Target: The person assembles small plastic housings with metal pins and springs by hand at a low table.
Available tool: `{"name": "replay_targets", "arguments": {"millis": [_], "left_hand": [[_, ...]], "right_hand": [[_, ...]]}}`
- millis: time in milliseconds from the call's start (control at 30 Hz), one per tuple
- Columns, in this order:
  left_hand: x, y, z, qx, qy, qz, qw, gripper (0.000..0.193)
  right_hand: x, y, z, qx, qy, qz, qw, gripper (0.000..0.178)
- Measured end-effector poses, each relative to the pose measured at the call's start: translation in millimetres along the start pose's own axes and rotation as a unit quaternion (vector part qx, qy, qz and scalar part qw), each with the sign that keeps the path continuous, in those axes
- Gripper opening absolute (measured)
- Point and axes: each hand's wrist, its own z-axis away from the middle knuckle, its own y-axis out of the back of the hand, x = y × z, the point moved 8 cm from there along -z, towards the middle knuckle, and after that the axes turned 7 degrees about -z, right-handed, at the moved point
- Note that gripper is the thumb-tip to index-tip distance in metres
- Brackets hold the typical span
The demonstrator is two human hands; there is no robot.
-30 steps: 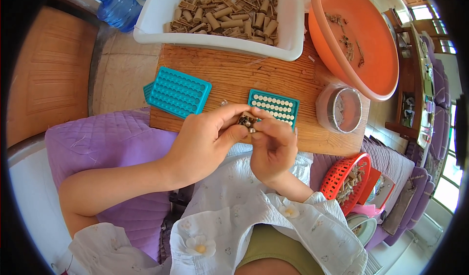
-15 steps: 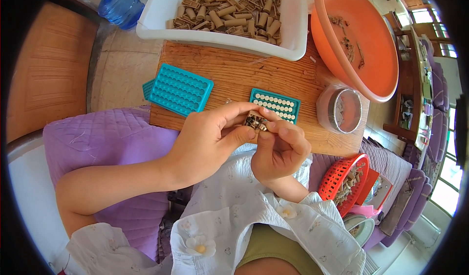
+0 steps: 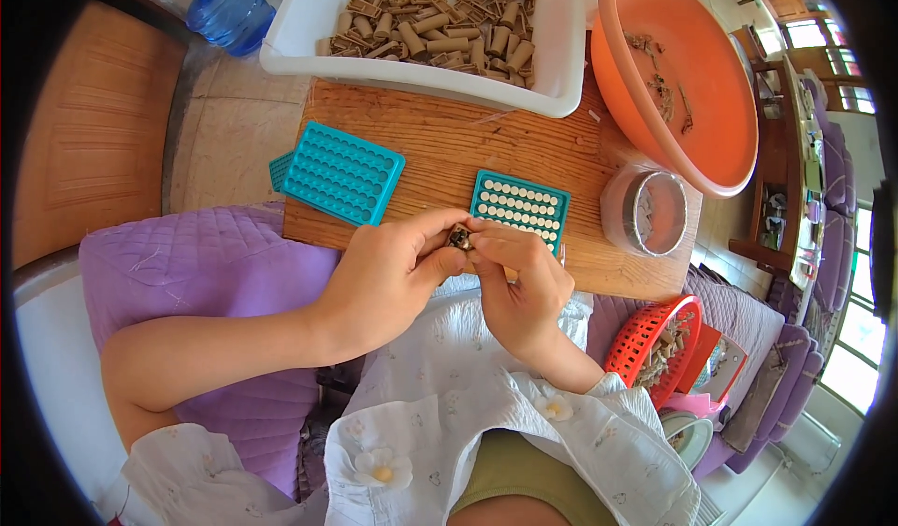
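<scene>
Over the near edge of the wooden table [image 3: 421, 143], my left hand [image 3: 379, 273] pinches a small tan part [image 3: 459, 237] with dark and shiny metal bits showing in its open end. My right hand [image 3: 526, 288] meets it from the other side, fingertips pressed on the same part and covering much of it. Just beyond my right fingers lies a teal tray [image 3: 565, 210] with rows of round white pieces; the hand hides its near corner. Farther left rests another teal tray [image 3: 341, 172] with bare round hollows, overlapping a third teal piece [image 3: 279, 172].
A white bin [image 3: 412, 79] full of tan plastic parts stands at the table's far side. Right of it leans an orange basin [image 3: 725, 77] with scraps, near a clear round tub [image 3: 615, 210]. A red basket [image 3: 629, 334] of small parts sits at right, below table level.
Both hands have shifted slightly left with the tan part. My right hand has turned, its fingers now reaching across the part more closely, and the part shows at a different angle.
</scene>
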Motion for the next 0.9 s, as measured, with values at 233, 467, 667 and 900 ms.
{"name": "replay_targets", "arguments": {"millis": [233,467,667,900], "left_hand": [[-4.3,-10.2,1.5,-0.016,-0.033,-0.096,0.995,0.022],[-5.7,-8.9,1.0,0.019,-0.054,-0.108,0.993,0.016],[-5.3,-6.0,-2.1,0.008,-0.049,-0.147,0.988,0.017],[-2.8,-3.7,-7.0,-0.019,-0.001,-0.120,0.993,0.024]], "right_hand": [[16.7,-8.3,-8.3,-0.215,-0.194,-0.027,0.957,0.018],[18.3,-19.2,-22.2,-0.313,-0.202,0.009,0.928,0.032],[40.1,-25.2,-13.8,-0.392,-0.265,-0.022,0.881,0.035],[44.9,-26.2,-26.5,-0.387,-0.251,-0.055,0.886,0.036]]}}
